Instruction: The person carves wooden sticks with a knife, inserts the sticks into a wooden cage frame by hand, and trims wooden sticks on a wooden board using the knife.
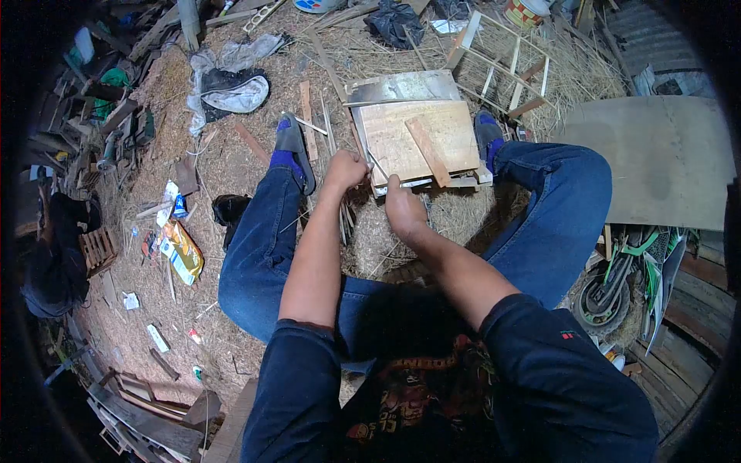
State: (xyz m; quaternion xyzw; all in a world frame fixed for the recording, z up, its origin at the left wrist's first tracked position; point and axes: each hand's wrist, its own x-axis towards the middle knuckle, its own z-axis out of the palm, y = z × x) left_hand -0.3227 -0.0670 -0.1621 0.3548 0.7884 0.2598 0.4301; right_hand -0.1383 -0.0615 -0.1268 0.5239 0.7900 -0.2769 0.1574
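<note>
A pale wooden board (386, 139) lies between my feet on a stack of boards, with a narrow wood strip (428, 150) slanting across its top. My left hand (349, 169) is closed at the board's near left corner; what its fingers pinch is too small to make out. Just right of it, my right hand (404, 207) is also closed at the near edge, thumb toward the board, and its grip is hidden. Behind the pale board sits a greyish panel (403, 87).
A wooden frame (513, 76) stands at the back right, near a bucket (526, 11). A large flat sheet (652, 154) lies right of my knee, above a motorbike wheel (602, 302). A yellow packet (184, 253) lies at left. Another person (58, 255) is at the far left.
</note>
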